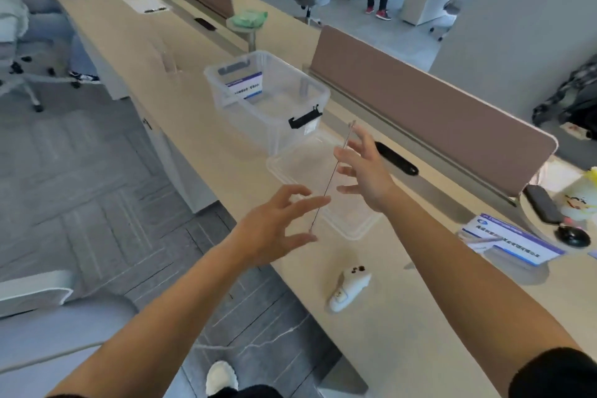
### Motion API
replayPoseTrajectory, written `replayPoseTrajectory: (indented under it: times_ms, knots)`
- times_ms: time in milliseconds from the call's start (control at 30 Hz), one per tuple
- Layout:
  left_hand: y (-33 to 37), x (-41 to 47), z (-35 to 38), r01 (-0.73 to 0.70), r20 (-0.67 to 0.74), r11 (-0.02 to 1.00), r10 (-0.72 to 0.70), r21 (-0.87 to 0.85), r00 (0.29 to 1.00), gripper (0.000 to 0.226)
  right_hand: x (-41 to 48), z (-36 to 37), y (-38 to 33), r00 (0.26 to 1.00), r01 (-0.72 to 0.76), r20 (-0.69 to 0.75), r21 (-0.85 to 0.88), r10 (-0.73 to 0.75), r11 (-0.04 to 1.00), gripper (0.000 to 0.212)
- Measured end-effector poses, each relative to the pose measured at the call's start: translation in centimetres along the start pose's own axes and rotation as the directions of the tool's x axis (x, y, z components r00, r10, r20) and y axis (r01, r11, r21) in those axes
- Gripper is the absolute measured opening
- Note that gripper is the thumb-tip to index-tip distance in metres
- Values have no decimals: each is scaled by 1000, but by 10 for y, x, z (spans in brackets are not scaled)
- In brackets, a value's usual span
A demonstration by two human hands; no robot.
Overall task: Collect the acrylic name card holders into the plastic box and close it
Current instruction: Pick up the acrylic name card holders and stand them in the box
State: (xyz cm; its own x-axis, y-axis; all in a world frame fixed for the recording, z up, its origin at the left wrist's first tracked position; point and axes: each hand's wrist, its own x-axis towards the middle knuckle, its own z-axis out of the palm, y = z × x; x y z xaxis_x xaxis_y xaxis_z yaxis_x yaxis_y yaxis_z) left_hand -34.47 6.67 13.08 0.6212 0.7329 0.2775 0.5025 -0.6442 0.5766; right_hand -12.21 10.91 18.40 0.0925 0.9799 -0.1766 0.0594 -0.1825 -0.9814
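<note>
A clear acrylic name card holder (332, 175) hangs edge-on above the desk, showing only as a thin slanted line. My left hand (274, 229) touches its near side with spread fingers, and my right hand (365, 171) presses its far side, so both hold it. Below them lies the clear box lid (352, 224), flat on the desk. The open plastic box (248, 126) with black latches stands just beyond, and one holder with a blue-and-white card (244, 86) is inside. Another holder with a card (513, 244) lies at the right. An empty clear holder (169, 63) stands farther along the desk.
A white controller (350, 287) lies near the desk's front edge. A black mouse (573, 236) and a pale toy sit at the far right. A brown divider (436, 107) runs behind the box. Office chairs stand on the left, and a person stands at the back.
</note>
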Motion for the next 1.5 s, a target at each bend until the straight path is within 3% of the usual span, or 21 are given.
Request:
replayPoseTrajectory:
  times_ms: [233,367,800,1033,1267,1400,1500]
  knots:
    - [-98,10,-90,0,-17,1000,0,18,1000,67,66,103,-48,1000,9,10,-51,-9,999,60]
    - [-142,29,-114,30,-10,999,-29,19,1000,70,116,134,-58,999,-18,26,-66,20,998,70]
    - [-283,163,-173,4,57,997,-8,72,998,76,306,171,-68,999,-30,-29,80,33,996,79]
    - [-355,214,-194,-16,96,1000,16,-6,995,71,378,190,-70,986,-67,-140,135,86,989,77]
    - [-436,275,-215,-160,120,968,186,-193,975,70,436,211,-74,925,-89,-340,238,169,967,74]
    - [-473,305,-230,-163,166,950,212,-268,963,66,456,221,-84,893,-95,-403,268,201,959,81]
    - [-498,323,-234,-80,218,957,143,-277,965,63,470,219,-81,871,-109,-440,257,216,960,81]
